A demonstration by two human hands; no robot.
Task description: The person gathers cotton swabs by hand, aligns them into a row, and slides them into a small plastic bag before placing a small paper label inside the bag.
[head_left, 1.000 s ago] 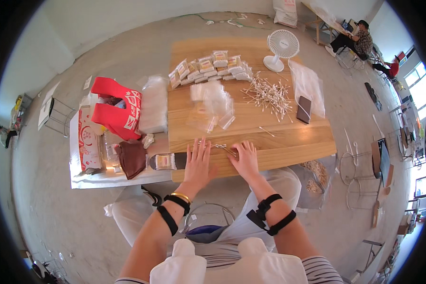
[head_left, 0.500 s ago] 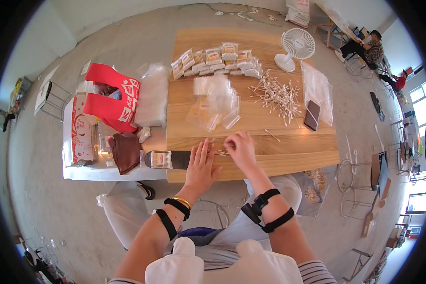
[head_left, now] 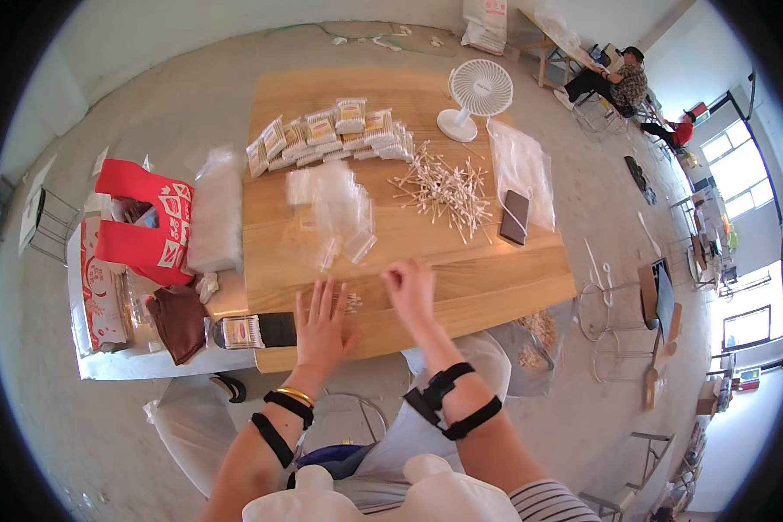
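Tabletop [head_left: 505, 278]: wooden, mid-frame
Swabs [head_left: 446, 193]: probably light, snappable; pinch mid-stick
Left hand [head_left: 320, 329]: fingers spread
Right hand [head_left: 411, 294]: fingers curled, contents unclear

"What's on the left?"
"A red bag [head_left: 165, 261], a brown cloth [head_left: 178, 329] nearer, and a red-and-white box [head_left: 103, 304] beside them."
"And far right?"
"A white fan [head_left: 480, 88], a pale sack [head_left: 485, 24] well beyond it, and a seated person [head_left: 628, 87] farther right."
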